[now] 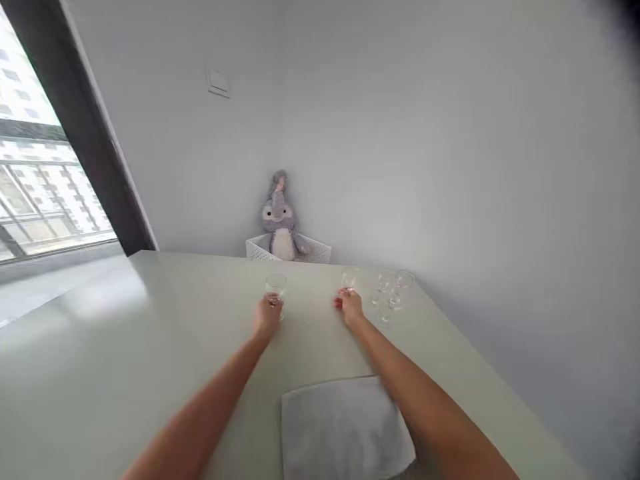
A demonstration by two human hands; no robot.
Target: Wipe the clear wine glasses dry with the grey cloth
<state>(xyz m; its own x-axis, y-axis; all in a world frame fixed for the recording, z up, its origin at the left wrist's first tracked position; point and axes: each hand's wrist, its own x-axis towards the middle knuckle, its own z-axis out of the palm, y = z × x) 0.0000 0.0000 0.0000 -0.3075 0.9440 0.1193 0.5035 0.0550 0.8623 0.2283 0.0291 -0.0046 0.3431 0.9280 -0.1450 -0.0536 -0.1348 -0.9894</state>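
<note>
My left hand [269,315] is closed round the lower part of a clear stemmed glass [275,284], which is upright near the middle of the table. To the right, my right hand [349,305] grips another clear glass [349,277] low down, its rim showing above the fingers. Several more clear glasses [391,291] stand close together just right of my right hand. A folded grey cloth [345,430] lies flat on the table near me, partly under my right forearm.
The pale table [190,320] reaches back to a white perforated basket [316,251] holding a grey plush toy [281,230] by the wall corner. A window [43,173] with a dark frame is at the left. The table's right edge runs beside a wall.
</note>
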